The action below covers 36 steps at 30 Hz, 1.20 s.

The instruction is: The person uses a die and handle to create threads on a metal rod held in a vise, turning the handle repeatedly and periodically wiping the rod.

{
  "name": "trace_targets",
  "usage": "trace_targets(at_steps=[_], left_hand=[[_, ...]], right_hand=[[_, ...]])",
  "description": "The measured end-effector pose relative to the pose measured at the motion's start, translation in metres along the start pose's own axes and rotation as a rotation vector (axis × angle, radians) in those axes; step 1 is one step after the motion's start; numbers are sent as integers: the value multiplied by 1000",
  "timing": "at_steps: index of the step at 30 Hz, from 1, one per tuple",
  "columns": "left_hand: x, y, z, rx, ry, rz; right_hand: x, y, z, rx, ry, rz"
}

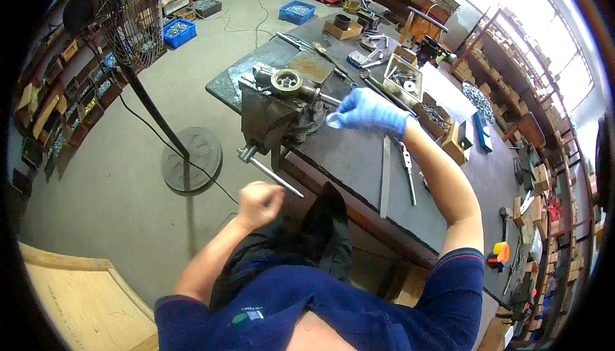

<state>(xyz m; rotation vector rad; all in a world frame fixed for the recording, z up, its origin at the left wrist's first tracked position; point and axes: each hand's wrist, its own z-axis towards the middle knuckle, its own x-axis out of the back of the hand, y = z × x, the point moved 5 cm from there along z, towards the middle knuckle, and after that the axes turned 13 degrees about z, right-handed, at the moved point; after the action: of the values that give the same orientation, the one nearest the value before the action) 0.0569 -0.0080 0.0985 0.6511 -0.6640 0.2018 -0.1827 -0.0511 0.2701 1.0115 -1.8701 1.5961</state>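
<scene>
From afar, I saw the bare left hand (261, 204) curled tight beside the vise handle (275, 177), its fingers holding nothing I could see. The gloved right hand (371, 113) had bent fingers by a rod (328, 98); I couldn't tell if they gripped. The round metal tool (286, 82) sat atop the vise (261, 119), likely to stay steady, its long rod pointing right

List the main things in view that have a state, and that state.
Left hand: bare, curled
Right hand: gloved, curled; grip unclear
Vise handle: slanting downward
Round part: atop the vise
Fan: upright; spin unclear
Blue bins: open, holding small parts
Metal tray: open, holding parts
Flat bar: lying on bench
</scene>
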Motion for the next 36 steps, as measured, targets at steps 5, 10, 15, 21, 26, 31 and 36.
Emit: trace_targets(at_steps=[5,10,15,21,26,31,36], left_hand=[[-42,-56,-24,656,-177,-856],[-103,-65,0,647,-40,-997],[-103,-99,-4,451,-24,-392],[-92,-94,-7,546,-42,-441],[-100,-93,-10,576,-65,-496],[-103,-97,-11,516,-110,-492],[-106,-95,-11,505,-43,-559]], right_hand=[[10,36,-46,-38,9,136],[10,55,-65,-99,70,251],[10,68,-67,-99,110,374],[5,66,-70,215,456,765],[-9,90,-54,334,1031,1514],[2,107,-35,212,1106,1732],[16,108,-25,229,1229,1697]])
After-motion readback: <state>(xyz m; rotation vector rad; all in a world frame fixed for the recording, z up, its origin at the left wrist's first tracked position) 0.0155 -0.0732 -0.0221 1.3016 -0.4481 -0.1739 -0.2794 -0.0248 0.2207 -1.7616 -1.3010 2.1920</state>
